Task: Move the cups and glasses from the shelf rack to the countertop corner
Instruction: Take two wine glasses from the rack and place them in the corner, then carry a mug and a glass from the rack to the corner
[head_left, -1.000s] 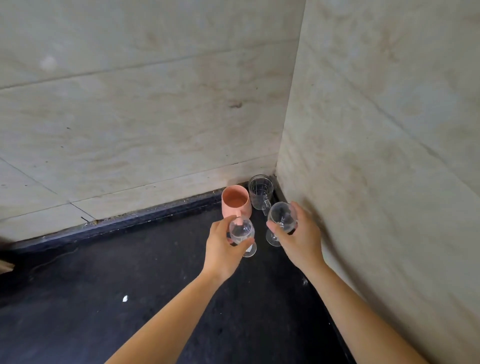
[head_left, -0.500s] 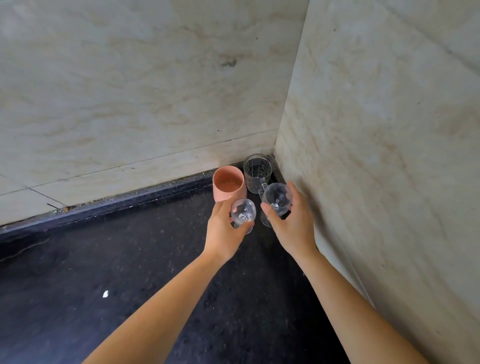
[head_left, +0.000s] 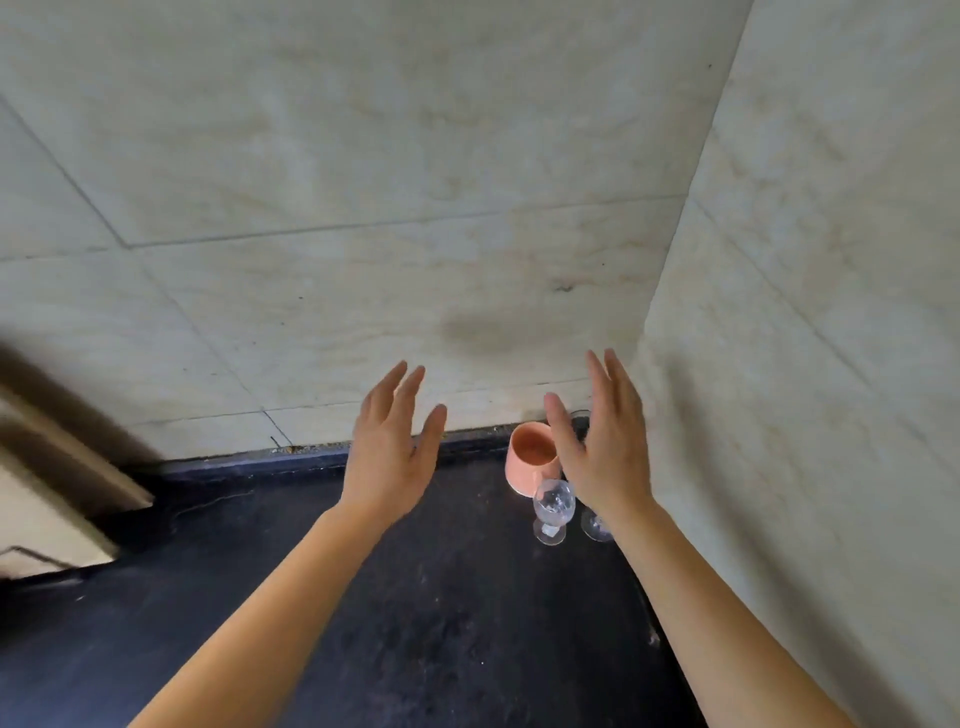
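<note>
While both hands (head_left: 387, 452) spread, stemmed glass (head_left: 554, 506) stands

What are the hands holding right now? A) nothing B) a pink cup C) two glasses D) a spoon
A: the left hand and right hand are both open and raised, fingers spread, while the pink cup and a glass stand on the counter.

Kitchen: tiled walls (head_left: 415, 156), dark countertop (head_left: 441, 623)
</note>
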